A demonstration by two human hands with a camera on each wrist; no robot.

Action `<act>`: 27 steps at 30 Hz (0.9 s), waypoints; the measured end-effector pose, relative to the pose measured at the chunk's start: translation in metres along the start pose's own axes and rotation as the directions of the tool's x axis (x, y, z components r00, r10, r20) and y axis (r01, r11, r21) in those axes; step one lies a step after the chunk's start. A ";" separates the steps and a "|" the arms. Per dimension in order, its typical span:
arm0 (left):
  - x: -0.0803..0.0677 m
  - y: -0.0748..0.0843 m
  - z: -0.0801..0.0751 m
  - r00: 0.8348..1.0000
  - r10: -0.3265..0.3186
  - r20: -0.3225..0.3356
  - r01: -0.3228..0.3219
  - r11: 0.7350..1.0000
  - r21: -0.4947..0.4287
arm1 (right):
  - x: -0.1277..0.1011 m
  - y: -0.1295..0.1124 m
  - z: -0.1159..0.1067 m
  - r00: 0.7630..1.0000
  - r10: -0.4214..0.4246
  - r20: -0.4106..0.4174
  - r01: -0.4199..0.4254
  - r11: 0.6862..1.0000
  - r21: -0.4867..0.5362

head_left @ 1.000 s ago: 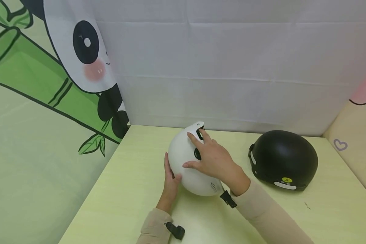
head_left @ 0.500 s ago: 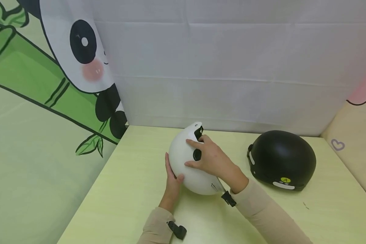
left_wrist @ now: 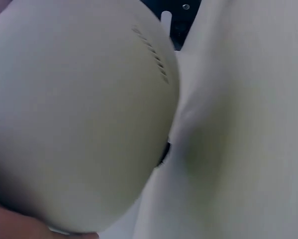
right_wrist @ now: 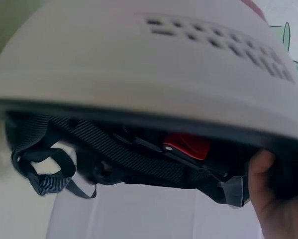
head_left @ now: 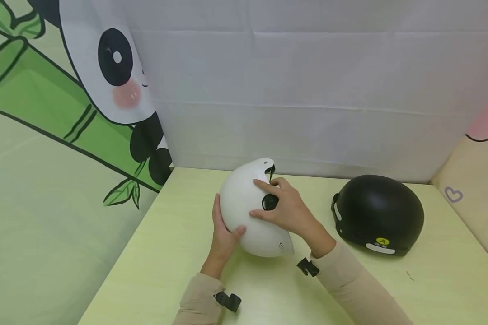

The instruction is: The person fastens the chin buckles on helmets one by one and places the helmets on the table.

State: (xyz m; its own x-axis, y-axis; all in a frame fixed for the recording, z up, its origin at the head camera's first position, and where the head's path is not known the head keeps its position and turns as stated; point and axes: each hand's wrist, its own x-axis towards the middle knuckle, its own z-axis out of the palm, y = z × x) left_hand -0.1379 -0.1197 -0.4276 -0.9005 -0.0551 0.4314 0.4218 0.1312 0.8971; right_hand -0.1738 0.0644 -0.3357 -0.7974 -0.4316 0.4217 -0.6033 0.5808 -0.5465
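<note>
In the head view a white helmet (head_left: 240, 198) is held tilted between my two hands over the table. My left hand (head_left: 224, 237) grips its left side, thumb on the shell; the far fingers are partly hidden. At the opposite edge, my right hand (head_left: 288, 207) holds the rim, with thumb and index finger on the shell around a round black part (head_left: 270, 201). The right wrist view looks under the rim: a finger reaches inside, near black straps (right_wrist: 44, 169) and a red part (right_wrist: 188, 145). White shell (left_wrist: 84, 114) fills much of the left wrist view.
A black helmet (head_left: 378, 212) with a yellow "A" sticker rests on the pale table (head_left: 154, 266) at the right. A white cloth backdrop (head_left: 301, 90) hangs behind, with a printed panda and bamboo (head_left: 65, 99) at the left.
The white helmet has turned and shifted slightly left and up, showing more of the round black part. My left hand moved left with it; both hands keep holding. The black helmet stays put.
</note>
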 end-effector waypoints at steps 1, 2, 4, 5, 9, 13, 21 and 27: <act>0.002 -0.001 -0.002 1.000 -0.006 -0.002 0.006 1.000 0.030 | -0.001 0.002 0.000 1.000 0.008 -0.011 -0.008 1.000 0.016; 0.003 -0.003 -0.004 1.000 -0.009 -0.004 0.010 0.998 0.062 | -0.001 0.005 0.001 1.000 0.015 -0.022 -0.015 0.999 0.034; 0.005 0.000 -0.006 1.000 -0.017 -0.007 0.018 0.993 0.115 | -0.002 0.009 0.002 0.999 0.024 -0.045 -0.021 0.997 0.073; 0.006 0.002 -0.007 1.000 -0.021 -0.007 0.022 0.991 0.132 | -0.003 0.010 0.003 0.998 0.024 -0.055 -0.020 0.996 0.084; 0.007 0.009 -0.009 0.999 -0.035 -0.014 0.037 0.982 0.185 | -0.004 0.016 0.006 0.996 0.023 -0.086 -0.011 0.991 0.135; 0.007 0.016 -0.010 0.998 -0.055 -0.024 0.059 0.966 0.251 | -0.008 0.019 0.009 0.993 0.049 -0.108 -0.023 0.974 0.225; 0.011 0.029 -0.011 0.995 -0.098 -0.029 0.101 0.904 0.415 | -0.014 0.031 0.017 0.984 0.097 -0.147 -0.033 0.924 0.382; 0.014 0.037 -0.008 0.990 -0.134 -0.037 0.133 0.844 0.520 | -0.021 0.038 0.022 0.980 0.131 -0.148 -0.058 0.905 0.422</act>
State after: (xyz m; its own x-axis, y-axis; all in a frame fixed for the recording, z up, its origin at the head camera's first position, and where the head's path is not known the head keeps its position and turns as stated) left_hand -0.1343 -0.1237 -0.3878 -0.9442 -0.1090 0.3109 0.1806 0.6178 0.7653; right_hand -0.1805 0.0808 -0.3811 -0.8596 -0.2446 0.4486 -0.5039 0.2595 -0.8239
